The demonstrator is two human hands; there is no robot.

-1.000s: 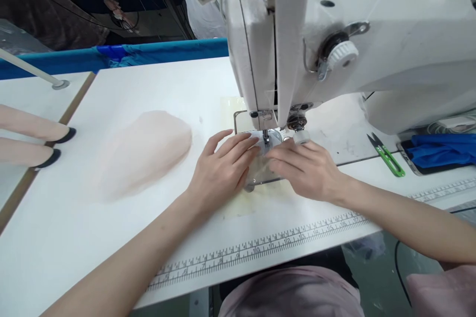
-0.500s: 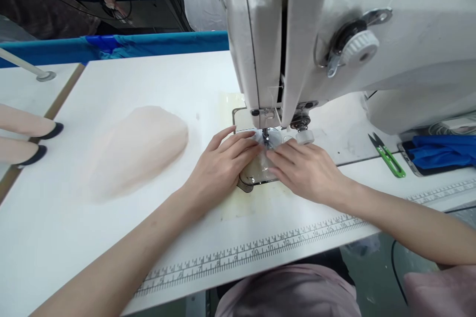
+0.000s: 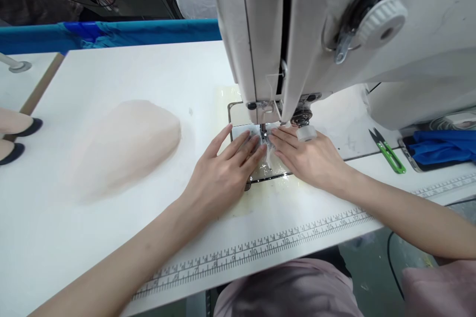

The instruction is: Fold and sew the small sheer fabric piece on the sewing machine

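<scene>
My left hand (image 3: 223, 173) lies palm down just left of the sewing machine's presser foot (image 3: 263, 131), its fingers spread and stretched toward the foot. Opposite it, my right hand (image 3: 312, 158) is flat as well, fingers extended and close together, with the tips at the foot's right side. Under the fingertips of both hands is a small, thin whitish piece (image 3: 243, 132), partly covered by them; its kind is hard to make out. The shiny metal plate (image 3: 266, 173) of the sewing machine (image 3: 256, 34) shows below the hands.
Green thread snips (image 3: 390, 156) lie at the right, beside a phone (image 3: 410, 154) under blue cloth (image 3: 442, 147). A pale pinkish, soft-edged shape (image 3: 130, 148) rests left on the white table (image 3: 201, 69). A printed ruler (image 3: 253, 252) runs along the front edge. Two black-tipped peach pieces (image 3: 17, 121) are far left.
The view has shifted closer to the machine. My left fingers are more spread and flatter, and my right fingers have straightened out beside the presser foot. More of the whitish piece shows.
</scene>
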